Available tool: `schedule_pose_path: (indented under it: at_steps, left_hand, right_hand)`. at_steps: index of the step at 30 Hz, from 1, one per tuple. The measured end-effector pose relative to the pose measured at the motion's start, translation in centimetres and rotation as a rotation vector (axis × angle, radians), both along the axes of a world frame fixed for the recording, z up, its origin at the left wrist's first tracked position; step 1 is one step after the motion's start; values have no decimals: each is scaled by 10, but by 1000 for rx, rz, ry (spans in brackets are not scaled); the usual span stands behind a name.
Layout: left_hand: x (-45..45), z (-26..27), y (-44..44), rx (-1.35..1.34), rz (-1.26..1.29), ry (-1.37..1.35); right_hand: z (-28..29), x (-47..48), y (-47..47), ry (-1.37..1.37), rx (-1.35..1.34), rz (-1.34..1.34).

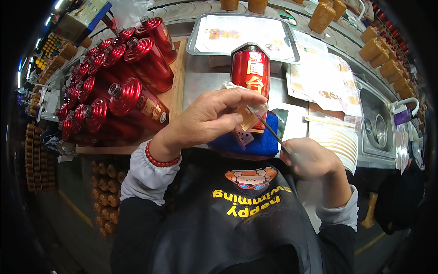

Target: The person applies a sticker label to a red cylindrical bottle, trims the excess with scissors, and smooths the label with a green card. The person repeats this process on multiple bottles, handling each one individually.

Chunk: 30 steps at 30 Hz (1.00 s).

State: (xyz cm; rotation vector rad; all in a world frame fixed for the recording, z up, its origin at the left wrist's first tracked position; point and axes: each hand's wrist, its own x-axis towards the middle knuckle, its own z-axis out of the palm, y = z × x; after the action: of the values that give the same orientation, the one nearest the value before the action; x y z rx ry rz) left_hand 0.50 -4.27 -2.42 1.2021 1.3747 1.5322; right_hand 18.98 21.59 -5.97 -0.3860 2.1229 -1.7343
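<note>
My left hand [214, 118] is held over a red bottle with gold characters [250, 70], pinching a small translucent decal film [247, 118] between thumb and fingers. A crumpled white cloth [230, 85] shows behind that hand. In my right hand [309, 157] is a slim dark metal tool, probably tweezers [272, 132]; its tip meets the film. The bottle lies on a folded blue towel [226, 144], its dark end away from me. How far the left fingers touch the bottle is hidden.
Many red glass bottles [128, 96] stand in a wooden tray [179, 80] at left. A metal tray [191, 44] with decal sheets lies beyond the bottle. More sheets [320, 75], gold-striped strips [332, 144] and a steel sink [362, 137] are at right. A conveyor [191, 8] carries brown bottles [321, 17].
</note>
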Motion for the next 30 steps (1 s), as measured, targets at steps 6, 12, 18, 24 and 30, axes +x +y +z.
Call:
schedule_pose_path:
  at_steps: [6,12,18,24,30]
  left_hand:
    - [4,2,4,11,21,62]
    - [0,-3,4,40,5,176]
    - [0,-3,4,25,-20,92]
    - [1,-8,6,23,4,120]
    - [5,-5,7,8,-3,86]
  right_hand:
    - [-6,0,-1,-92,-49,-19]
    - [-6,-1,-2,-138,-65,-38]
    - [-11,-1,-2,-159,-71,-38]
    - [-16,0,-4,-101,-118,-10]
    - [-17,-4,-5,-80,-67,3]
